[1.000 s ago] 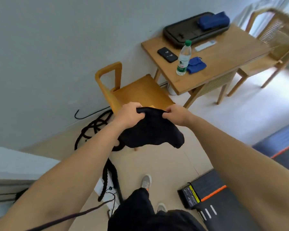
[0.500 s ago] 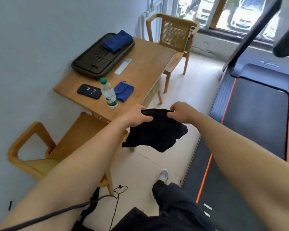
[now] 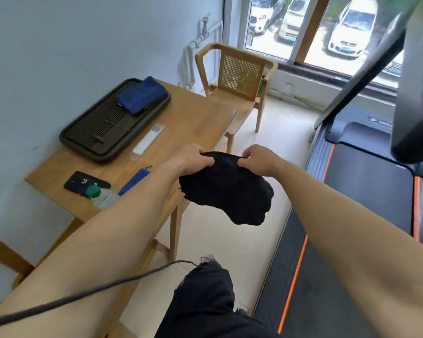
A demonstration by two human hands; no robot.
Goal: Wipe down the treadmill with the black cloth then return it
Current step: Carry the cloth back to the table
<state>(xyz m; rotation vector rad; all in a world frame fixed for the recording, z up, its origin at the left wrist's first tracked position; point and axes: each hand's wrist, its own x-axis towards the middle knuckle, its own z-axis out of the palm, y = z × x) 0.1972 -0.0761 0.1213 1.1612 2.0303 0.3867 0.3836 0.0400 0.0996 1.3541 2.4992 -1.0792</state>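
I hold the black cloth (image 3: 227,189) in front of me with both hands, above the floor between the table and the treadmill. My left hand (image 3: 191,158) pinches its top edge on the left, and my right hand (image 3: 258,159) pinches the top edge on the right. The cloth hangs down loosely below my fingers. The treadmill (image 3: 366,191), black with orange stripes, runs along the right side; its handlebar and upright rise at the upper right.
A wooden table (image 3: 193,120) on the left carries a dark tray (image 3: 108,128) with a blue cloth, a white remote (image 3: 147,139), a phone (image 3: 86,182), a water bottle (image 3: 100,195) and a blue pouch. A wooden chair (image 3: 237,76) stands by the window. A cable crosses my lap.
My view has swung right from the near chair and floor ropes toward the window and treadmill. Both hands kept their grip on the cloth, which stayed in front of me.
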